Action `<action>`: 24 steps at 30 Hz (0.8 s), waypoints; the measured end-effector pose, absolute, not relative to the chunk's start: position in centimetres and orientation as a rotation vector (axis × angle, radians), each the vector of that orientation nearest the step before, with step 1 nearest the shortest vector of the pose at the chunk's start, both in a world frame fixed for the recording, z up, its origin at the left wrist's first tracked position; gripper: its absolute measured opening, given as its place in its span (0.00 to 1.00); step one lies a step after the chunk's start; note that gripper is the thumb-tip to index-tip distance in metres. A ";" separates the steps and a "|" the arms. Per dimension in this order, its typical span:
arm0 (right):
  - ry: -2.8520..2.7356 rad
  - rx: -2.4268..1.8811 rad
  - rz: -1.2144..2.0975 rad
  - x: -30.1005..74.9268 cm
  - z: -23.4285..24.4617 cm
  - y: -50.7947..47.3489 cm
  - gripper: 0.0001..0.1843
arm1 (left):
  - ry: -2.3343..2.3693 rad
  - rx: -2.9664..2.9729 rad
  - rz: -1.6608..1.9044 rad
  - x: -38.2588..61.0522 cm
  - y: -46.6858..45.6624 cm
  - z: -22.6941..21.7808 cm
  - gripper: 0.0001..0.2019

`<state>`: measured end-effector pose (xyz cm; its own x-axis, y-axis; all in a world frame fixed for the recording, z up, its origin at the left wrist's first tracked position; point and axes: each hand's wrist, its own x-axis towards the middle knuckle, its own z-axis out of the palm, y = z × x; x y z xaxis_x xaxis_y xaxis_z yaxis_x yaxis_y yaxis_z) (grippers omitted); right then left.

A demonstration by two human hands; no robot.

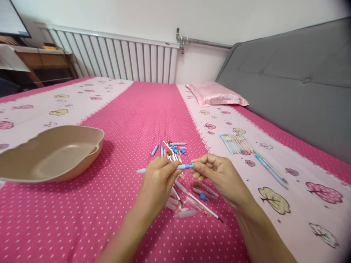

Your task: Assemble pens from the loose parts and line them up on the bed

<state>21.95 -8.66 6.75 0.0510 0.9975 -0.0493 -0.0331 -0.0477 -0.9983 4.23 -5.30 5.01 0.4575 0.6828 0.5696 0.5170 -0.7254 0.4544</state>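
Observation:
Above the bed I hold a pale lilac and blue pen (pixel 182 167) level between both hands. My left hand (pixel 158 177) is closed round its barrel, and the pale tip sticks out to the left. The fingers of my right hand (pixel 216 171) pinch the bright blue end of the pen; part of that end is hidden by them. Beneath my hands lies a loose heap of pen parts: pale barrels, thin white refills (pixel 201 204) with dark tips, and small blue pieces (pixel 203 197). A short blue-lilac tube (pixel 154 149) lies apart at the heap's left.
A beige plastic basin (pixel 68 171) sits on the bed at left. To the right lie a row of pens (pixel 238 143) side by side and a few more pens (pixel 270 170). A pink pillow (pixel 216 94), a grey headboard (pixel 290 80) and a white radiator (pixel 115 54) stand farther back.

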 end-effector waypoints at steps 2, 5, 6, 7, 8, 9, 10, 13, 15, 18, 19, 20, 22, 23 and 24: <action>-1.117 -1.252 1.254 21.9 6.7 -8.6 0.14 | 1.062 2.525 1.099 4.1 -5.1 4.8 0.13; -1.137 -1.223 1.261 21.9 6.5 -8.4 0.12 | 1.098 2.593 1.051 3.6 -4.7 4.6 0.11; -1.137 -1.209 1.252 21.9 6.4 -8.3 0.11 | 1.120 2.613 1.024 3.5 -4.5 4.6 0.11; -1.125 -1.198 1.246 21.8 6.2 -8.2 0.10 | 1.150 2.632 0.991 3.3 -4.4 4.5 0.10; -1.097 -1.191 1.252 21.7 6.0 -8.1 0.10 | 1.187 2.652 0.958 3.1 -4.2 4.5 0.09; -1.051 -1.182 1.272 21.6 5.8 -8.0 0.09 | 1.224 2.676 0.928 3.0 -4.2 4.5 0.09; -0.981 -1.169 1.304 21.4 5.4 -7.8 0.09 | 1.267 2.707 0.910 3.0 -4.1 4.6 0.08; -0.660 -1.062 1.475 20.4 4.3 -7.3 0.03 | 1.395 2.868 0.928 3.3 -4.6 4.9 0.06; -0.443 -0.955 1.622 19.4 3.7 -7.1 0.04 | 1.395 3.000 0.993 3.8 -5.3 5.2 0.07; -0.278 -0.833 1.792 18.1 3.3 -7.2 0.10 | 1.268 3.093 1.091 4.6 -6.2 5.4 0.10; -0.246 -0.816 1.818 17.8 3.3 -7.3 0.11 | 1.254 3.089 1.114 4.8 -6.3 5.4 0.11; -0.217 -0.812 1.832 17.7 3.4 -7.4 0.13 | 1.253 3.078 1.126 4.8 -6.4 5.4 0.11; -0.160 -0.825 1.821 17.5 3.6 -7.5 0.17 | 1.257 3.058 1.163 4.7 -6.2 5.3 0.12; -0.139 -0.840 1.802 17.5 3.7 -7.5 0.17 | 1.267 3.045 1.184 4.6 -6.0 5.2 0.12; -0.130 -0.857 1.782 17.6 3.7 -7.5 0.17 | 1.282 3.025 1.215 4.3 -5.8 5.1 0.12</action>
